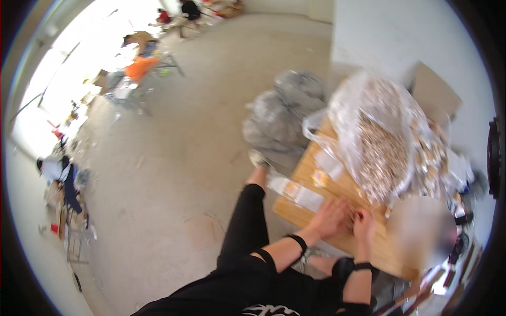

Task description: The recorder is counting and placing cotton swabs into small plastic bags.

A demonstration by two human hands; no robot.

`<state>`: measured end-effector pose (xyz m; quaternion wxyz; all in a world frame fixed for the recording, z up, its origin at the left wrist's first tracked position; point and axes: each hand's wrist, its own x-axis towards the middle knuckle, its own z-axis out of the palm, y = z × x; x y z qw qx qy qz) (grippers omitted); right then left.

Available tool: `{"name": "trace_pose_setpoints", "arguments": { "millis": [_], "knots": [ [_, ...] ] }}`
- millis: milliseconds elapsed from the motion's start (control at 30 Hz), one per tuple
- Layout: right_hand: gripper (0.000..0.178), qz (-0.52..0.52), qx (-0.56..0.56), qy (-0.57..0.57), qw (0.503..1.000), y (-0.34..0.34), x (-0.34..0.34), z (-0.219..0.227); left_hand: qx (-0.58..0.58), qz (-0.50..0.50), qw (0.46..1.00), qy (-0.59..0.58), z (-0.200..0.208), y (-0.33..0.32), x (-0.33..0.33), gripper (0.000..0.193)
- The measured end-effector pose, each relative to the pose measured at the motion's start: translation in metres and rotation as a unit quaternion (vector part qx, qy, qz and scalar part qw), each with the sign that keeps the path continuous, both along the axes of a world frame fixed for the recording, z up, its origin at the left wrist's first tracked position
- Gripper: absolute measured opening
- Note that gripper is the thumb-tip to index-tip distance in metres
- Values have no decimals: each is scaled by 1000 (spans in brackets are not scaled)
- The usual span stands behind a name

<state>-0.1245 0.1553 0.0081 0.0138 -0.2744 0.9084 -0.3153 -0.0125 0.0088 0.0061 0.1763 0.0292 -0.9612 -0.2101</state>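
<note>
Both of my hands are close together over the near part of a wooden table. My left hand has its fingers bent inward toward the other hand. Beside it, my right hand pinches with thumb and fingers. Something small and tan seems to be between them, too blurred to name. Just left of my left hand lie white plastic packets with a yellow and orange print. Beyond my hands, a large clear plastic bag lies open, with a heap of small tan pieces in it.
Tied grey plastic bags sit on the floor past the table. A cardboard flap leans on the right wall. More packets lie right of the heap. A blurred round patch covers the table's right end. Several people work along the far left.
</note>
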Motion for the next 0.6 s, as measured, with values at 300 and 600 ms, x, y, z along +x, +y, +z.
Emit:
{"name": "trace_pose_setpoints", "arguments": {
  "millis": [300,600],
  "knots": [
    [9,-21,-55,8,998,-9,-2,-12,76,-22,997,12,2,-8,6,55],
    [9,16,-112,-65,991,-21,-6,-23,98,0,995,33,4,-9,5,56]
  ]
}}
